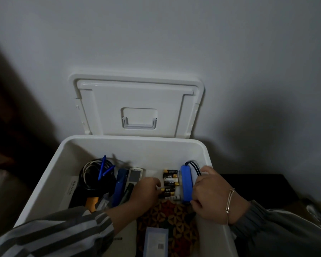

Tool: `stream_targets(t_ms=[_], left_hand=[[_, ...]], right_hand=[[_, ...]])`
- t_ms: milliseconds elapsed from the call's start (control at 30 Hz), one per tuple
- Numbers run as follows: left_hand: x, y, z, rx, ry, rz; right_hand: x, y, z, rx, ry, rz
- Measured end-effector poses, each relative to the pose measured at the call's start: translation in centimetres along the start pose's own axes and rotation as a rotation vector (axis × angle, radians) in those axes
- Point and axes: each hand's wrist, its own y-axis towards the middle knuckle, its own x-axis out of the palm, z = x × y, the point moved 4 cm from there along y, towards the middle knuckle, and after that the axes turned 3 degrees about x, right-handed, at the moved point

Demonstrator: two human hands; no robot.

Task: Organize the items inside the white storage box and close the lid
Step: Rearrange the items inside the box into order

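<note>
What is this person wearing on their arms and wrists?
Both arms are in long grey sleeves. The left sleeve has broad bands of dark grey and a lighter, whitish grey. The right sleeve looks darker, with a gathered ribbed cuff and a pale stripe further up. A thin metal bangle circles the right wrist. No gloves.

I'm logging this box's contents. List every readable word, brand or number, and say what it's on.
"Haier", faint, so uncertain: top of the white remote control.
Too small to read: print on the black-and-gold batteries, the label on the white plastic storage box's left wall, and the square code on the pale flat packet.
</note>
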Motion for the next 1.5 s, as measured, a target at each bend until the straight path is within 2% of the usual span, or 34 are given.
stream_targets(t_ms=[133, 300, 533, 600, 733, 800, 900, 967, 1000, 1100, 1267, 1367, 1500], left_hand=[[0.8, 0.4, 0.8, -0.102, 0.005, -0.065], [1.2, 1.4, 2.0, -0.131, -0.033, -0.122], [0.0, 1.1, 1.9, -0.294, -0.084, -0.291], [0.0, 1.1, 2.7, -0.291, -0.066, -0.388], [0.2, 2.0, 3.1, -0.362, -0.293, -0.315], [-0.1, 2.0, 3.0, -0.380, -0.316, -0.273], [-0.2, 1.6, 2.9, -0.398, -0.332, -0.315], [-0.5, 1.0, 2.6, -0.438, -0.224, -0.345], [-0.7, 0.7, 3.1, -0.386, -0.118, -0.382], [-0.3, 0.5, 4.1, -0.282, -0.027, -0.446], [-0.2, 1.0, 4.3, -0.237, 0.019, -0.340], [-1.1, 0.5, 3.8, -0.158, 0.131, -0.384], [-4.2, -0.3, 1.2, -0.112, 0.106, -0.168]], right_hand=[[-0.1, 0.0, 0.0, 0.011, 0.007, -0.009], [-0.1, 0.0, -0.1, 0.023, -0.016, -0.021], [-0.3, 0.0, -0.2, 0.029, -0.018, -0.048], [-0.4, -0.1, -0.2, 0.030, -0.018, -0.050], [-0.6, 0.0, -0.2, 0.033, -0.009, -0.031], [-0.6, 0.0, -0.2, 0.032, -0.010, -0.022], [-0.6, -0.1, -0.2, 0.027, -0.031, -0.027], [-0.6, -0.1, -0.3, 0.027, -0.030, -0.024], [-0.7, -0.1, -0.3, 0.029, -0.023, -0.022], [-0.8, 0.0, -0.2, 0.027, -0.013, -0.028], [-0.9, 0.0, -0.3, 0.021, -0.027, -0.031], [-0.8, 0.0, -0.3, 0.019, -0.036, -0.033], [-0.6, -0.1, -0.3, 0.018, -0.050, -0.042]])
